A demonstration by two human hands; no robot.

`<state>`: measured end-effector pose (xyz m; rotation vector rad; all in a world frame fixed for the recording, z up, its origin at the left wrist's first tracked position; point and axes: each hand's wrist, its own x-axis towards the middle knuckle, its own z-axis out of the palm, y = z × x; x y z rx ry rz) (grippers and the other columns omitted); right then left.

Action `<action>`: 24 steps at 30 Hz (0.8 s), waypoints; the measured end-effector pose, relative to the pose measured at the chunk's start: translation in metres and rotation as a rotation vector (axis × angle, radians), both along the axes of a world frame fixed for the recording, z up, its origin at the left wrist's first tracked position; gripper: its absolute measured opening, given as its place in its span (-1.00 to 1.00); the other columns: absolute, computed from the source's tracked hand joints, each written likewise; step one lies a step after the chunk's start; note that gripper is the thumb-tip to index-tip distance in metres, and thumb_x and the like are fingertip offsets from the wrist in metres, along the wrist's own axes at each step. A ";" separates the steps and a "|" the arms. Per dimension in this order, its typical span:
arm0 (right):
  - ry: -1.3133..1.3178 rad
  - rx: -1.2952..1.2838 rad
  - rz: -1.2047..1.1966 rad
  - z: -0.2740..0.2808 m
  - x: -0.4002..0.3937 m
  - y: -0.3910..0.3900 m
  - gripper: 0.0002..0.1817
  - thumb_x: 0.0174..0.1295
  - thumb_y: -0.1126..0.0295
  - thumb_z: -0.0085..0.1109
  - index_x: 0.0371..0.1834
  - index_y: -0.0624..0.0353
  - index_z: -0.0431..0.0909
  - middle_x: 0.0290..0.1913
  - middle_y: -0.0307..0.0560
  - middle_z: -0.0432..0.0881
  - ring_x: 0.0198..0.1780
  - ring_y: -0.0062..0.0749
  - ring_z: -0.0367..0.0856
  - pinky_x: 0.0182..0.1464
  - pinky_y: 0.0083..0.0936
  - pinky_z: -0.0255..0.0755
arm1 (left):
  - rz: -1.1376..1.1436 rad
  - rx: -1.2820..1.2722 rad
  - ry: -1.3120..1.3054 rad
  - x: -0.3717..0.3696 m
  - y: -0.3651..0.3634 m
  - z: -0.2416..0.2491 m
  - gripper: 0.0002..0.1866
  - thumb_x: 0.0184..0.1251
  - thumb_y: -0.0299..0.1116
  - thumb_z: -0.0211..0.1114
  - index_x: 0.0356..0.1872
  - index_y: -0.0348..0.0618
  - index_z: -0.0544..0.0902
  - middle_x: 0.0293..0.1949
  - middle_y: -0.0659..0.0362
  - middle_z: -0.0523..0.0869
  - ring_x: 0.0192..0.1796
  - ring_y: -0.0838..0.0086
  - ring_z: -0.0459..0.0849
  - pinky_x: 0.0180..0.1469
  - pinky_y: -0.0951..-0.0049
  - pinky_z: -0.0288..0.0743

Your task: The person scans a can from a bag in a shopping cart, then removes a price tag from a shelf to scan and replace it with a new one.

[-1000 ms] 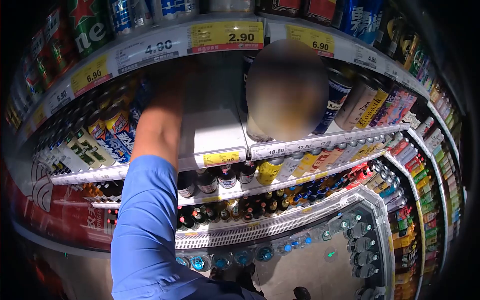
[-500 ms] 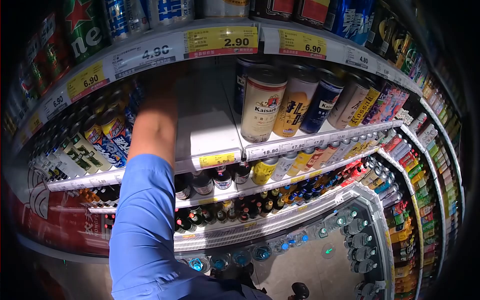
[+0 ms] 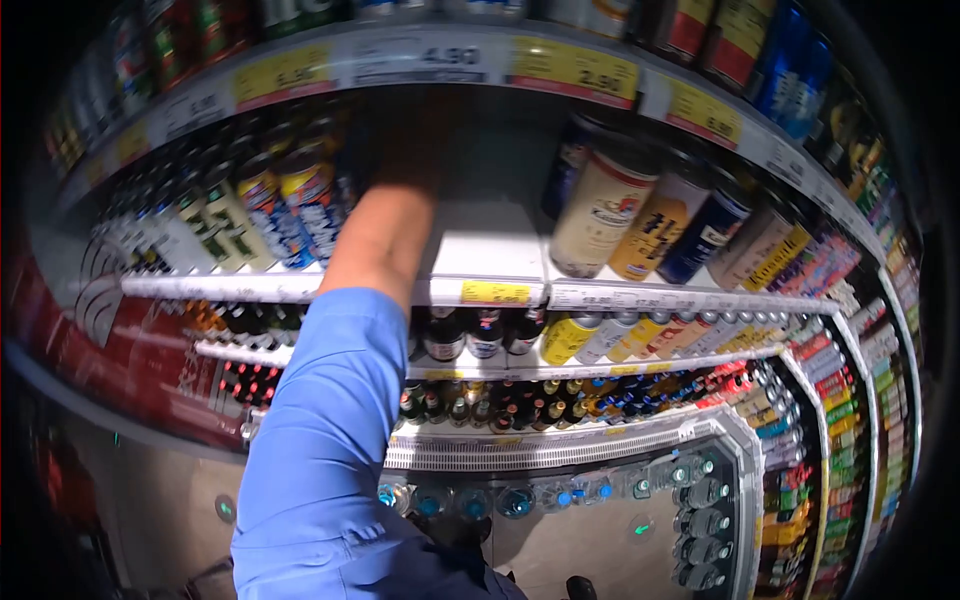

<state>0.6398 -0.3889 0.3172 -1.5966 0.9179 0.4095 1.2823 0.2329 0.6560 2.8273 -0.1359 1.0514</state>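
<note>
My left forearm [image 3: 385, 235], below a rolled blue sleeve [image 3: 325, 400], reaches deep into a shelf bay [image 3: 485, 250]. Shadow under the upper shelf hides the hand and fingers, so what they touch or hold cannot be made out. Just left of the forearm stand blue and yellow cans [image 3: 305, 205]. To its right, past a bare stretch of white shelf, is a tall cream can [image 3: 605, 210] labelled Kaisark, with an orange-yellow can [image 3: 655, 230] and a dark blue can [image 3: 705, 235] beside it. My right hand is out of sight.
The upper shelf edge with price tags [image 3: 575, 70] runs close above the arm. Dark bottles [image 3: 485, 335] and a yellow can [image 3: 570, 338] stand on the shelf below. Water bottles [image 3: 515, 500] line the floor by the cooler's base. More stocked shelves [image 3: 810, 390] curve away on the right.
The view has shifted, so shelves and arm appear farther right in the picture, with some blur. My left arm stays reached into the bay.
</note>
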 end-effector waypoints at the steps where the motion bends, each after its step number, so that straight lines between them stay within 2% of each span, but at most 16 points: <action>1: 0.011 -0.002 0.025 0.005 0.007 0.001 -0.67 0.31 0.08 0.38 -0.07 0.06 0.62 -0.44 -0.21 0.64 -0.63 -0.51 0.47 -0.64 -0.49 0.32 | -0.020 0.000 0.002 -0.006 -0.004 -0.001 -0.44 0.14 -0.17 0.47 0.19 -0.09 0.65 0.14 -0.13 0.66 0.14 -0.13 0.65 0.20 -0.01 0.56; 6: 0.009 0.009 0.178 0.018 0.039 -0.001 -0.69 0.32 0.09 0.37 -0.09 0.04 0.60 -0.45 -0.24 0.61 -0.60 -0.55 0.47 -0.62 -0.50 0.32 | -0.069 0.023 -0.022 -0.065 -0.041 0.006 -0.45 0.14 -0.18 0.47 0.19 -0.09 0.66 0.13 -0.13 0.66 0.12 -0.13 0.66 0.18 -0.01 0.56; 9: -0.016 0.031 0.272 0.019 0.057 -0.004 -0.71 0.32 0.10 0.36 -0.11 0.03 0.59 -0.46 -0.27 0.58 -0.58 -0.57 0.47 -0.61 -0.50 0.32 | -0.016 0.083 -0.066 -0.124 -0.068 0.013 -0.46 0.13 -0.18 0.43 0.16 -0.12 0.66 0.14 -0.10 0.66 0.06 -0.03 0.72 0.15 0.00 0.59; 12: -0.064 0.060 0.361 0.016 0.073 -0.007 -0.72 0.32 0.10 0.36 -0.12 0.02 0.58 -0.46 -0.29 0.56 -0.56 -0.59 0.47 -0.60 -0.51 0.32 | -0.146 -0.049 -0.385 -0.175 -0.081 0.001 -0.50 0.14 -0.20 0.43 0.15 -0.09 0.67 0.06 -0.06 0.69 -0.02 -0.01 0.74 0.12 0.08 0.61; 13: -0.079 0.071 0.389 0.016 0.079 -0.008 -0.72 0.32 0.11 0.35 -0.12 0.02 0.58 -0.46 -0.30 0.56 -0.55 -0.59 0.47 -0.60 -0.51 0.32 | -0.152 -0.081 -0.388 -0.208 -0.093 0.009 -0.46 0.08 -0.25 0.50 0.14 -0.13 0.66 0.03 -0.06 0.70 0.02 0.01 0.72 0.12 0.14 0.63; 16: -0.143 0.093 0.457 0.015 0.095 -0.010 -0.73 0.32 0.11 0.35 -0.14 0.01 0.57 -0.47 -0.32 0.53 -0.53 -0.61 0.47 -0.59 -0.52 0.32 | -0.207 -0.155 -0.519 -0.291 -0.107 0.012 -0.46 0.05 -0.39 0.54 0.14 -0.12 0.67 0.11 0.00 0.69 0.09 0.17 0.73 0.11 0.25 0.64; 18: -0.215 0.105 0.500 0.015 0.104 -0.013 -0.74 0.32 0.12 0.35 -0.15 0.00 0.56 -0.47 -0.33 0.52 -0.52 -0.63 0.47 -0.59 -0.52 0.32 | -0.093 -0.326 -0.524 -0.349 -0.117 -0.001 -0.42 0.10 -0.44 0.54 0.22 -0.17 0.61 0.15 0.04 0.69 0.11 0.28 0.72 0.15 0.34 0.61; 20: -0.304 0.166 0.523 0.020 0.116 -0.012 -0.75 0.32 0.12 0.34 -0.16 0.00 0.56 -0.47 -0.35 0.51 -0.50 -0.64 0.47 -0.58 -0.53 0.32 | -0.192 -0.853 -0.541 -0.394 -0.122 -0.026 -0.41 0.18 -0.43 0.49 0.26 -0.25 0.54 0.11 0.03 0.69 0.13 0.35 0.69 0.21 0.29 0.59; 21: -0.354 0.214 0.521 0.023 0.122 -0.008 -0.75 0.32 0.12 0.34 -0.16 -0.01 0.56 -0.48 -0.35 0.50 -0.50 -0.65 0.47 -0.58 -0.53 0.32 | -0.188 -1.032 -0.577 -0.415 -0.118 -0.043 -0.43 0.24 -0.42 0.45 0.29 -0.26 0.51 0.12 0.04 0.67 0.14 0.38 0.67 0.23 0.29 0.57; 23: -0.421 0.392 0.477 0.038 0.142 0.007 -0.80 0.27 0.53 0.34 -0.11 0.24 0.52 -0.42 -0.20 0.58 -0.49 -0.53 0.57 -0.40 -0.57 0.46 | -0.206 -1.322 -0.672 -0.451 -0.111 -0.083 -0.47 0.34 -0.38 0.38 0.30 -0.27 0.49 0.13 0.06 0.64 0.14 0.39 0.65 0.25 0.30 0.56; 24: -0.460 0.403 0.508 0.049 0.151 0.016 -0.79 0.22 0.53 0.34 -0.11 0.25 0.56 -0.43 -0.20 0.60 -0.45 -0.51 0.62 -0.37 -0.54 0.49 | -0.226 -1.433 -0.730 -0.469 -0.109 -0.103 -0.50 0.37 -0.36 0.35 0.30 -0.26 0.49 0.12 0.07 0.63 0.13 0.38 0.66 0.25 0.30 0.55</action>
